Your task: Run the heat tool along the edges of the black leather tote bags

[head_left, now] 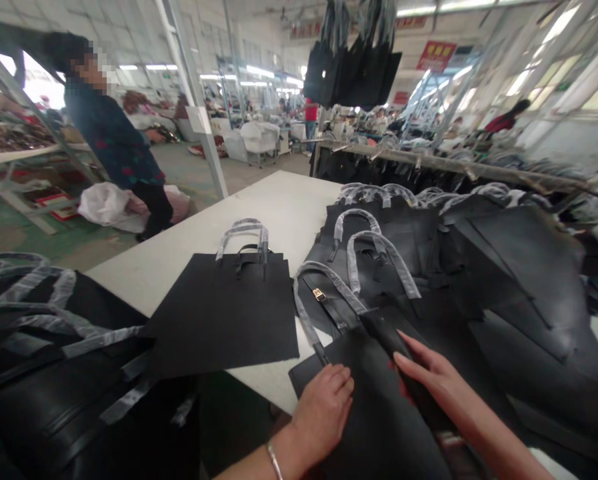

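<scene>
A black handbag (373,393) with a plastic-wrapped handle and a strap with a gold-coloured clasp (319,295) is between my hands at the table's near edge. My left hand (326,403), with a bangle at its wrist, has its fingers curled onto the bag's upper edge by the foot of the handle (306,317). On the bag's other side, my right hand (431,370) grips the folded side panel, thumb on top and the other fingers partly hidden behind it. Another black bag (229,310) lies flat to the left, its wrapped handles pointing away.
Several black bags (519,267) are heaped on the right of the white table (279,200). More bags (63,373) are piled at the near left. Black bags (353,73) hang above the far end. A metal post (193,93) and a person (113,133) are beyond the left edge.
</scene>
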The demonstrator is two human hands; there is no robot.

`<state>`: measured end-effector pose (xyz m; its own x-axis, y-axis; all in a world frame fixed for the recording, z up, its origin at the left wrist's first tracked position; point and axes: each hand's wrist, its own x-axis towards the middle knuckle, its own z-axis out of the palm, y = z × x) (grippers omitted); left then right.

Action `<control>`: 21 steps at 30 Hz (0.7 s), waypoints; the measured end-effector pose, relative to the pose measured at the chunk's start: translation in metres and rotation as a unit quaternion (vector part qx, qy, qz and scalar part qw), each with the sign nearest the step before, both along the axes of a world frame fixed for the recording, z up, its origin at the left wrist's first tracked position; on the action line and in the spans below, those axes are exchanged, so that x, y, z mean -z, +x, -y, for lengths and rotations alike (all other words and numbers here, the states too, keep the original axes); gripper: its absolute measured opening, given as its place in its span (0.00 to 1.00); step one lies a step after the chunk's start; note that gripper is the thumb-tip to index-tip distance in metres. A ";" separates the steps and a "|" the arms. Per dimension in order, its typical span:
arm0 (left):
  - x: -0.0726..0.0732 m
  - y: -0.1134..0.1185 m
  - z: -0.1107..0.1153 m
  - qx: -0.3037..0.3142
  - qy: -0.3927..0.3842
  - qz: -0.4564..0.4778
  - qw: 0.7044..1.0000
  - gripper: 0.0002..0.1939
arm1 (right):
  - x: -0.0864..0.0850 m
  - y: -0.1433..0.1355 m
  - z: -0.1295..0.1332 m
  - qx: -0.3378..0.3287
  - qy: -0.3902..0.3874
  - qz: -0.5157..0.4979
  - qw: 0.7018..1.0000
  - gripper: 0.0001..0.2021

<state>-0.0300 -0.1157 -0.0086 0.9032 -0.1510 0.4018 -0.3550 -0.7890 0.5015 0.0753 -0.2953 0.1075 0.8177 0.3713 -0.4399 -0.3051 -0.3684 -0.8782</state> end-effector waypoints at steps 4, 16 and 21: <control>0.006 -0.017 0.005 -0.009 0.003 0.045 0.999 0.10 | -0.015 -0.018 0.009 -0.064 -0.034 -0.073 0.995 0.42; 0.002 -0.034 -0.014 0.123 0.037 0.047 0.991 0.14 | 0.003 -0.017 -0.046 -0.186 0.023 -0.151 0.971 0.38; 0.004 -0.033 -0.013 0.125 0.048 0.044 0.990 0.13 | 0.000 -0.018 -0.027 -0.191 -0.014 -0.190 0.963 0.37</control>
<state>-0.0628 -0.1028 -0.0122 0.7950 -0.4063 0.4504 -0.5839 -0.7136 0.3870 0.0576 -0.2678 0.1079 0.4013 0.5967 -0.6949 -0.4402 -0.5397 -0.7176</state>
